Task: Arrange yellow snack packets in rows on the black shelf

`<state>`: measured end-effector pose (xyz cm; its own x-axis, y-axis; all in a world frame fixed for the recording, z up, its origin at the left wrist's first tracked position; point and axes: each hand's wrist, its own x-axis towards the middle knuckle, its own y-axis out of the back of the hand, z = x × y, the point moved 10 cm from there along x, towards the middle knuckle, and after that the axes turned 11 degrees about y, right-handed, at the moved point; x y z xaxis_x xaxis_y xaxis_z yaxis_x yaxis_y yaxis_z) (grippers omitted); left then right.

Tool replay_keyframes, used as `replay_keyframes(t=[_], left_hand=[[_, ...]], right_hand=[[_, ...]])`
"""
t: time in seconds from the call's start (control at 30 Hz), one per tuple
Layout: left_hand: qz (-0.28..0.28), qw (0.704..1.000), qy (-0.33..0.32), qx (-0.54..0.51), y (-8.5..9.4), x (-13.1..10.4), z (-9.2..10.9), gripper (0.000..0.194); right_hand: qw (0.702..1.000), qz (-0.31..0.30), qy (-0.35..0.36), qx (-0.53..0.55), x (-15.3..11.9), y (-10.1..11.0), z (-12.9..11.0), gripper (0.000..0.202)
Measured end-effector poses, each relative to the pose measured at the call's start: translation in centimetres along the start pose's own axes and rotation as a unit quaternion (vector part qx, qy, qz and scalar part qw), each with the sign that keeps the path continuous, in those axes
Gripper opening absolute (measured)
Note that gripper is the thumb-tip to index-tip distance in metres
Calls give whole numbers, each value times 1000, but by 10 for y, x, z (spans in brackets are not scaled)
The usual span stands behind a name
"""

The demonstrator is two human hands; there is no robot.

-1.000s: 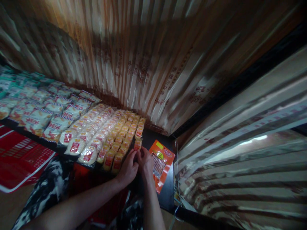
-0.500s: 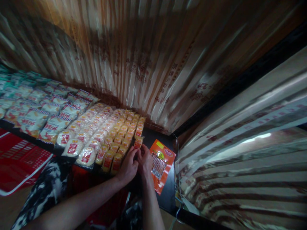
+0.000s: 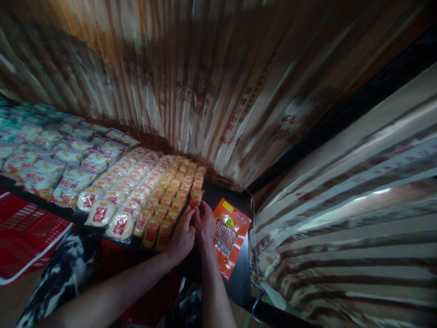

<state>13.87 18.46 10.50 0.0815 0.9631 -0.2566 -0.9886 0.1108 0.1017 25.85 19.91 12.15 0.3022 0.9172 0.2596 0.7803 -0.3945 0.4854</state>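
Note:
Both hands meet at the right end of a row of small wrapped yellow cakes point(image 3: 175, 184) with red labels. Between their fingertips is one wrapped cake point(image 3: 195, 199), standing at the near end of the rightmost line. My left hand point(image 3: 182, 234) pinches it low from the left, fingers closed. From the right, my right hand point(image 3: 205, 223) grips it with bent fingers. Parts of the fingertips hide one another. Just right of my right hand lies an orange snack packet point(image 3: 232, 237) with a clear window showing thin sticks, flat on the black shelf point(image 3: 241, 284).
Round white wrapped cakes point(image 3: 121, 223) stand in rows left of the yellow ones, then blue-and-white snack bags point(image 3: 73, 184). A red basket point(image 3: 30, 232) is at lower left. Printed plastic sheeting point(image 3: 191, 91) hangs behind, and a thin wire point(image 3: 253, 237) runs down the shelf's right side.
The held cake and both hands have shifted very slightly up and away, toward the cakes behind. The view has moved a little; the grip looks the same.

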Motion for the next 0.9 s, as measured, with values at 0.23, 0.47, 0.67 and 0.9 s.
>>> replay_keyframes(t=[0.23,0.47,0.67,0.9], left_hand=[[-12,1000,2,2,-1,5,2,64],[-13,1000,-3,-3,-2,10,2,65],[2,1000,15,15,-2,11,5,63],[4,999,12,32,0,11,11,62]], right_hand=[[1000,23,15,8,6,0,0,35],[1000,21,14,-4,10,-1,1,33],[1000,11,2,-10,11,-7,5,30],[999,8,-5,-47,12,-6,4,27]])
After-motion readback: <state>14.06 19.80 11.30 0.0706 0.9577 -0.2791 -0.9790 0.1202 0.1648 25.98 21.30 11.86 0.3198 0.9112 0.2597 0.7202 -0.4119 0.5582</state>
